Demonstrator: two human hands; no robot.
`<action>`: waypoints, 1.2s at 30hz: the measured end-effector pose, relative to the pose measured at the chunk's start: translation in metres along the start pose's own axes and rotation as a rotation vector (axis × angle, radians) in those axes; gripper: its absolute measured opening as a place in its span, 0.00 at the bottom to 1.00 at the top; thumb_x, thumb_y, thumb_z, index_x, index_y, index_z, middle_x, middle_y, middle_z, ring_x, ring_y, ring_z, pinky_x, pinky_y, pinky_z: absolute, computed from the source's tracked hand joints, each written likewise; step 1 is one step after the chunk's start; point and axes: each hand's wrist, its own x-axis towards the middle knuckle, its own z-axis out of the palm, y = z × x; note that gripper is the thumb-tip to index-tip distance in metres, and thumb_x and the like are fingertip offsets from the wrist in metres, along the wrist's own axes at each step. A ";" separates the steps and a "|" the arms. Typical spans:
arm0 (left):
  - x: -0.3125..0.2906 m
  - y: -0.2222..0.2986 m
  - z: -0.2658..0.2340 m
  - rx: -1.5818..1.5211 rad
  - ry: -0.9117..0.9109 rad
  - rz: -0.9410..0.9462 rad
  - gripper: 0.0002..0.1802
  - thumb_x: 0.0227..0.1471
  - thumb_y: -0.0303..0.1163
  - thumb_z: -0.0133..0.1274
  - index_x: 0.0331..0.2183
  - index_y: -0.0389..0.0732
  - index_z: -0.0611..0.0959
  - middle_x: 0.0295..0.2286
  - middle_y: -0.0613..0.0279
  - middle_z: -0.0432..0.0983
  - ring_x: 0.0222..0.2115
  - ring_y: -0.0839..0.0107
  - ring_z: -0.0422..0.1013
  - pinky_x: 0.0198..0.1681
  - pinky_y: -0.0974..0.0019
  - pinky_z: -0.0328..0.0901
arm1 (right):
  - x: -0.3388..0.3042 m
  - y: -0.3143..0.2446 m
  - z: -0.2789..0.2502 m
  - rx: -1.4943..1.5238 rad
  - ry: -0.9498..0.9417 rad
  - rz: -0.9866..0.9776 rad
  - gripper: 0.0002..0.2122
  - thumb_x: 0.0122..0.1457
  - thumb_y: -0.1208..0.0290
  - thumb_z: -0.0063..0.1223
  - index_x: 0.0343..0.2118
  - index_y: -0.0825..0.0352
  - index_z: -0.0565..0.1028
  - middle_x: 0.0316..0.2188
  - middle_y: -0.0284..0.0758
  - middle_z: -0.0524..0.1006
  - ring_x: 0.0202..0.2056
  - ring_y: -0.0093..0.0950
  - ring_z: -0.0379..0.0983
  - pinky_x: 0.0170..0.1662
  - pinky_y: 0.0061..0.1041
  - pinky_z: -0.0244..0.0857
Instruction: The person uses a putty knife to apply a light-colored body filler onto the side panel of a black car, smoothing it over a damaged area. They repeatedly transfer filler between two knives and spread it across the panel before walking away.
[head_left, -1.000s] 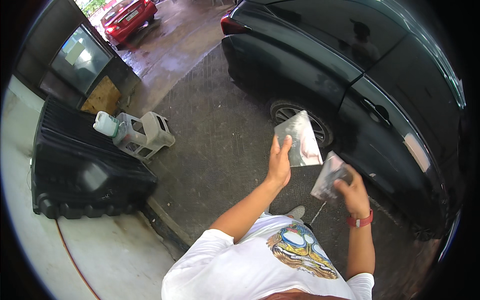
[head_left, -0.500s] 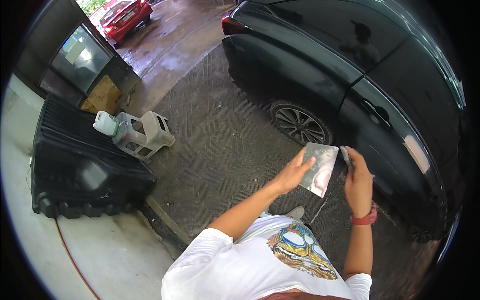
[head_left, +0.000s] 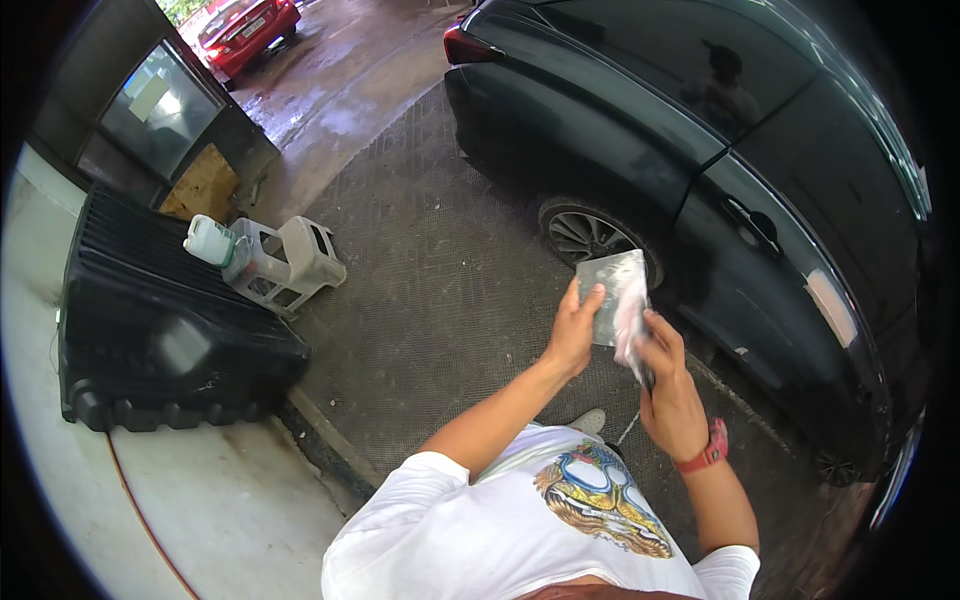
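My left hand [head_left: 574, 328] grips a thin grey rectangular plate [head_left: 607, 272] by its left side, thumb on top. Pale pink-white paste [head_left: 629, 308] is smeared along the right part of the plate. At that right edge, my right hand [head_left: 674, 392] has its fingers closed on a dark flat spreader [head_left: 648, 378], slightly blurred and mostly covered by the fingers. To the right stands a dark green car [head_left: 590, 110]; a light pinkish patch [head_left: 831, 308] shows on its door side, below the window line.
Against the left wall leans a large black ribbed plastic liner [head_left: 180, 330]. Beside it are a grey plastic step stool [head_left: 312, 258] and a white jug [head_left: 208, 241]. A red car [head_left: 245, 35] is parked far off at the upper left. The car's rear wheel [head_left: 590, 235] lies just beyond the plate.
The plate has risen slightly and turned in my left hand. My right hand has moved left, bringing the spreader from beside the plate to its pasted right edge.
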 end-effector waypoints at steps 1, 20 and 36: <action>-0.006 0.007 0.014 -0.026 -0.031 0.002 0.23 0.72 0.37 0.51 0.62 0.37 0.71 0.52 0.60 0.76 0.51 0.73 0.72 0.58 0.65 0.67 | -0.008 0.026 0.014 -0.052 0.024 0.094 0.28 0.54 0.91 0.51 0.59 0.62 0.73 0.65 0.53 0.65 0.65 0.61 0.65 0.60 0.50 0.72; -0.028 0.035 0.024 0.781 -0.015 0.161 0.24 0.73 0.40 0.48 0.60 0.33 0.73 0.52 0.54 0.80 0.52 0.65 0.75 0.57 0.61 0.68 | -0.008 0.015 0.006 -0.498 -0.112 -0.009 0.26 0.54 0.84 0.55 0.56 0.54 0.81 0.60 0.39 0.75 0.68 0.47 0.63 0.72 0.68 0.42; -0.023 0.020 0.016 0.044 -0.159 -0.148 0.23 0.73 0.36 0.50 0.63 0.38 0.71 0.54 0.62 0.75 0.52 0.75 0.73 0.58 0.66 0.67 | 0.000 0.046 -0.002 -0.015 0.032 0.346 0.29 0.59 0.92 0.44 0.65 0.67 0.65 0.67 0.52 0.64 0.67 0.52 0.65 0.65 0.44 0.68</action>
